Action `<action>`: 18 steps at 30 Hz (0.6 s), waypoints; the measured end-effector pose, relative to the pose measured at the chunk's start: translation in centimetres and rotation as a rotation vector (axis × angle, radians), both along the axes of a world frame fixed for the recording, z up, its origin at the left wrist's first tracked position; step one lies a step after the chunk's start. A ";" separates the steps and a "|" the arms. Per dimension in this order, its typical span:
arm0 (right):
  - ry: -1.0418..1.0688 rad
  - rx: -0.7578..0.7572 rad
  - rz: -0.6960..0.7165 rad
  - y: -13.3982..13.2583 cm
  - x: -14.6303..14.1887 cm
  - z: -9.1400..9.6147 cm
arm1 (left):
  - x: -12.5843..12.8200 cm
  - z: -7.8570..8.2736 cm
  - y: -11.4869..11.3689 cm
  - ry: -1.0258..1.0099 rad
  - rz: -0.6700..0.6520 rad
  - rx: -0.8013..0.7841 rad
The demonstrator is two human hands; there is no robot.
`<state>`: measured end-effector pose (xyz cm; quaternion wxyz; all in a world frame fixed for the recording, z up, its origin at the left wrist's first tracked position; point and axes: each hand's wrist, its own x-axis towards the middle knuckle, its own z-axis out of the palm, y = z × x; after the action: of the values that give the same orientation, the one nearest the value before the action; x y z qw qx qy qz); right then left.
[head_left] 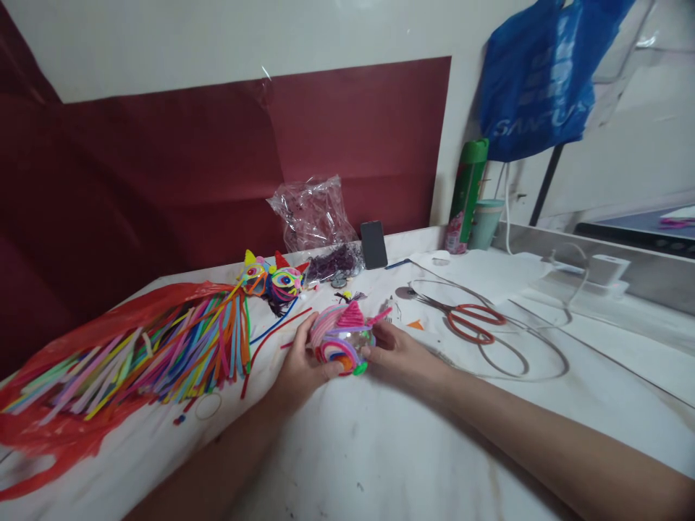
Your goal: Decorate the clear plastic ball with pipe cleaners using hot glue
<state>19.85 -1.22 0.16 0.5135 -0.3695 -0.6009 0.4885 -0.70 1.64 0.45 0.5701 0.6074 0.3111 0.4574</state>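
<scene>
My left hand point(301, 365) is wrapped round the left side of a round craft figure point(337, 334) covered in coiled pink, purple and white pipe cleaners. A pink pointed ear stands on its top, an orange and blue coiled eye faces me, and a green tip shows below. Part of its middle is bare and see-through. My right hand point(399, 351) closes on the figure's right side, thumb and fingers pressed to it, near a pink pipe cleaner end point(381, 315) that sticks out. The fingertips behind the figure are hidden.
Loose coloured pipe cleaners point(184, 347) lie on a red plastic bag point(81, 434) at left. Two finished-looking figures point(285, 281) stand behind. Red-handled scissors point(470, 322) and a looped cable point(559, 354) lie at right. A phone point(373, 244) leans near a clear bag point(315, 213).
</scene>
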 end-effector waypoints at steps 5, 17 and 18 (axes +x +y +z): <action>0.130 -0.096 0.086 -0.5 -0.2 0.4 | -0.3 0.8 -0.3 0.134 0.033 0.093; -0.066 -0.121 -0.169 0.8 1.0 0.1 | 0.2 0.7 0.1 0.315 0.356 0.304; -0.130 -0.073 -0.284 1.3 2.0 0.5 | 0.0 0.7 0.5 0.373 0.459 0.357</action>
<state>21.82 0.05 0.64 0.5236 -0.5001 -0.5565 0.4076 -0.67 2.14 1.13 0.2705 0.6849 0.4534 0.5021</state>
